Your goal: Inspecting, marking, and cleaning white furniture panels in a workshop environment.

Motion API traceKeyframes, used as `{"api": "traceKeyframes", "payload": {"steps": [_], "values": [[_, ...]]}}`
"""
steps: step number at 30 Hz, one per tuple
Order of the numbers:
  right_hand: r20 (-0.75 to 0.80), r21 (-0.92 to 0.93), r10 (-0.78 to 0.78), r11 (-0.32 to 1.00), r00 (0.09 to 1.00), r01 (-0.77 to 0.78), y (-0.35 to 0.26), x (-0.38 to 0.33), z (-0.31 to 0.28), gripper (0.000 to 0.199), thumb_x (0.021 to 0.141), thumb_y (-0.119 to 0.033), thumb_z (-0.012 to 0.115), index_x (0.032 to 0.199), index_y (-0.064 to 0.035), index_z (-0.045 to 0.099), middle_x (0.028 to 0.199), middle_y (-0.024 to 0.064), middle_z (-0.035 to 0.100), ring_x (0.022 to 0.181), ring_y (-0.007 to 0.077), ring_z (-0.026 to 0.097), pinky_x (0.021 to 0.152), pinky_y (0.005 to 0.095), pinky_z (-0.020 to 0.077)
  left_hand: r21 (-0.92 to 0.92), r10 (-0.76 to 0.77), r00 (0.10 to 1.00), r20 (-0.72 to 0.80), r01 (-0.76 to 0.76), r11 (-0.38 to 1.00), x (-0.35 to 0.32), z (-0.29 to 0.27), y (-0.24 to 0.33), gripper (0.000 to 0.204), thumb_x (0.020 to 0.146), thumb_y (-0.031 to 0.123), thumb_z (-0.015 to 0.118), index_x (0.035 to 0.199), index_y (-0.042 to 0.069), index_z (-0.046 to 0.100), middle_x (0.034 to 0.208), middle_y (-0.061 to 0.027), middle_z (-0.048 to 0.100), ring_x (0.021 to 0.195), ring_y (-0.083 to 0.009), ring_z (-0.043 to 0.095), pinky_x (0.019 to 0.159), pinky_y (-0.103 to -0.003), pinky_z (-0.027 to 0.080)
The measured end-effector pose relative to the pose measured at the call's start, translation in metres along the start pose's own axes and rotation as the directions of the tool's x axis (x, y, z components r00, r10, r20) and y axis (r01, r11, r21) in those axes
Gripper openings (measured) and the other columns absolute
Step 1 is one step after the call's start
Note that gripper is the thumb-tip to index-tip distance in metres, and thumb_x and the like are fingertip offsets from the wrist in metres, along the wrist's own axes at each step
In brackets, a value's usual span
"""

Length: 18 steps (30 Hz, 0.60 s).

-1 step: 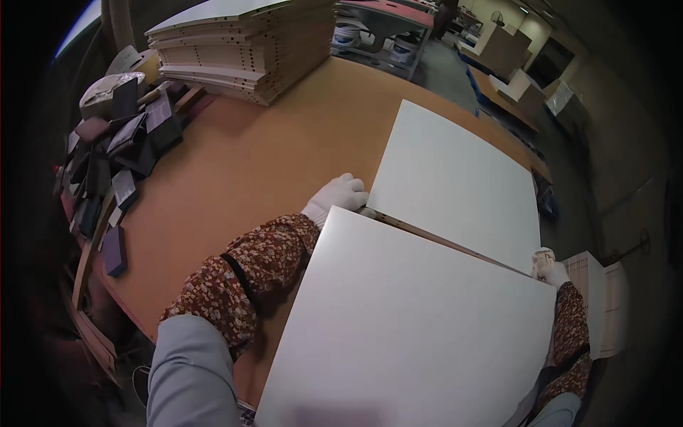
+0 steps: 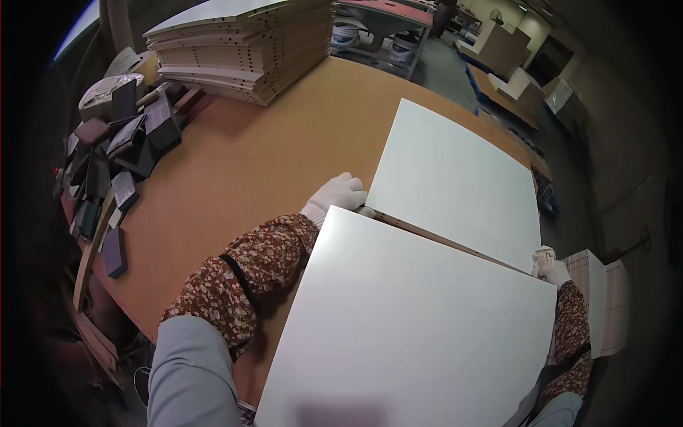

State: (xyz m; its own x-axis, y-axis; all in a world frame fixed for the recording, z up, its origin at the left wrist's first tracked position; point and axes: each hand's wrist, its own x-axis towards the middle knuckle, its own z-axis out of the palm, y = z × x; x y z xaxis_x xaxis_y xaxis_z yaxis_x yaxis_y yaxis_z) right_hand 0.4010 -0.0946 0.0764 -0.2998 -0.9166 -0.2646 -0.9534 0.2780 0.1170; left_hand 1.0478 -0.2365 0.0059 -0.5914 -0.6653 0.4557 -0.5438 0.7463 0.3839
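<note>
Two white flat panels lie one beyond the other: a near panel [image 2: 413, 320] in front of me and a far panel [image 2: 455, 178], with a narrow dark gap between them. The far panel's near edge shows raw brown board with small holes. My left hand [image 2: 337, 194], in a white knit glove, is closed at the far panel's near left corner, its thumb at the gap. At the other end of that edge, my gloved right hand [image 2: 555, 272] holds a crumpled off-white cloth [image 2: 543, 257] against the corner. The near panel hides part of both hands.
The panels rest over a brown worktable [image 2: 235, 171]. A tall stack of drilled boards [image 2: 235, 64] stands at its back left. Dark sanding blocks [image 2: 114, 153] heap along the left edge. More upright boards [image 2: 594, 302] stand at the right. Buckets [image 2: 402, 50] sit under another table.
</note>
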Motion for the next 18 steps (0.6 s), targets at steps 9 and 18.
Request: {"api": "traceKeyframes", "payload": {"steps": [9,18], "values": [[0.158,0.607,0.210,0.750,0.965,-0.263,-0.024,-0.012,-0.024,0.029,0.076,-0.010,0.069,0.097,0.0089,0.071,0.091,0.0151,0.075,0.086,0.0209,0.073,0.078,0.0354,0.0586,-0.006,-0.056,0.995,-0.088,0.056,0.998,0.004,-0.009,0.022,0.015,0.082,0.021,0.077,0.086,0.007,0.076,0.081,-0.0052,0.060,0.087,-0.0224,0.057,0.077,-0.038,0.051],[-0.246,0.847,0.459,0.530,0.854,-0.041,0.073,-0.058,-0.090,0.041,0.082,-0.008,0.057,0.121,0.0010,0.062,0.107,0.0117,0.067,0.092,0.0217,0.069,0.080,0.0348,0.0575,-0.053,-0.246,0.964,-0.103,0.242,0.969,0.009,-0.012,0.046,0.021,0.081,0.022,0.079,0.095,0.006,0.078,0.087,-0.0071,0.063,0.092,-0.0231,0.063,0.082,-0.036,0.054]]}}
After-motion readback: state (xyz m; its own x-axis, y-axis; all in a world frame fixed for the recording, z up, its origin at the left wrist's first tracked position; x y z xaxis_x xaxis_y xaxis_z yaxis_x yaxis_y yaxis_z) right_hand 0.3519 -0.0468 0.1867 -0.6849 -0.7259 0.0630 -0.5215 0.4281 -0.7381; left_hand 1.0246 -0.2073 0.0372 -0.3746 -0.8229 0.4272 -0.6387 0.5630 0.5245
